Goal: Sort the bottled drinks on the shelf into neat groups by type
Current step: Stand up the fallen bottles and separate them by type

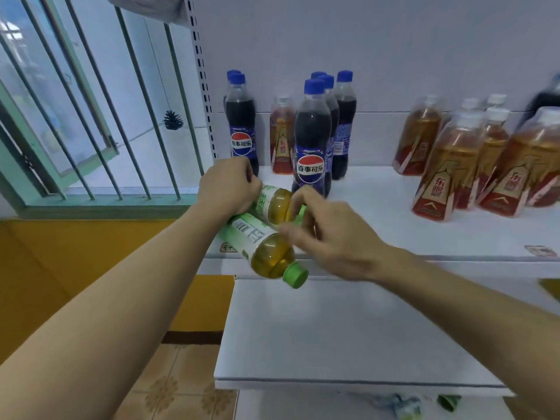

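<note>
Two green tea bottles with green caps lie on their sides at the shelf's front left corner. My left hand [227, 186] grips the base end of the upper green tea bottle [277, 204]. My right hand [330, 234] pinches that bottle's neck, its fingers above the lower green tea bottle [266, 253], whose cap juts past the shelf edge. Several blue-capped cola bottles [312, 137] stand behind, with one amber energy drink bottle [282, 134] among them. At the right stands a group of several amber energy drink bottles [448, 165].
The white upper shelf [378, 207] runs right; a lower white shelf [348, 334] juts out beneath it. A barred window [91, 101] is at the left, beside the shelf's slotted upright [203, 86]. Another cola bottle [548, 98] shows at the far right edge.
</note>
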Demonstrator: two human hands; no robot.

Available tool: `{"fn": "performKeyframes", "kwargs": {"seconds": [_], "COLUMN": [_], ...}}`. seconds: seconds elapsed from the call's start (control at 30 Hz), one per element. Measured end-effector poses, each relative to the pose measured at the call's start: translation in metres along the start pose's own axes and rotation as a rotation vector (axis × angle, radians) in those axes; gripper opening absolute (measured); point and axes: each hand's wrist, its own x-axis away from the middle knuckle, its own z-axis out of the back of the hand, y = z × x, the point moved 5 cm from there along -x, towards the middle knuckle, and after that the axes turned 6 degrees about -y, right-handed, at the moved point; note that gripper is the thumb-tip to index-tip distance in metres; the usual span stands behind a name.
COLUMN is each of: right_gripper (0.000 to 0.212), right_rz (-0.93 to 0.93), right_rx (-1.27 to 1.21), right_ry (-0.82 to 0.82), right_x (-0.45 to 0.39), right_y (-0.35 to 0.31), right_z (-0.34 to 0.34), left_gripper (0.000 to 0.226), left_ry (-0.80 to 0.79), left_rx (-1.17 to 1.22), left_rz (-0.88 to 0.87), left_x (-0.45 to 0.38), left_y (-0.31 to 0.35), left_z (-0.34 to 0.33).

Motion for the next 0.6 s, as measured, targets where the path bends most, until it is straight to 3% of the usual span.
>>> {"fn": "performKeyframes", "kwargs": {"seconds": [0.07,0.23,0.4,0.5,0.6], "right_gripper": [0.055,0.066,0.043,0.027,0.029], "right_rz": [-0.073,-0.185,-0.208,-0.192,-0.202], "right_rx": [0.093,0.244,0.043,0.022,0.021], "right_ry": [-0.129,-0.079,0.052,0.220,0.304], "right_x": [0.014,0.000,-0.016,-0.042,-0.081], "right_y": [-0.009,-0.012,-0.023,-0.042,-0.056], "right_z": [-0.031,-0.042,-0.008,0.019,0.036], "left_gripper": [0.022,0.017,0.017,0.017,0.023], "left_ry": [-0.018,-0.067,-0.144,-0.095,-0.069], "left_rx": [0.010,0.163,0.637,0.692,0.622], "left_rz": [-0.007,-0.006,-0.094,-0.135,-0.121], "left_x": [-0.005,-0.016,-0.018,-0.004,0.011], "left_y": [-0.001,-0.020,-0.046,-0.068,-0.091], "left_z": [-0.003,-0.005,0.011,0.010,0.000]}}
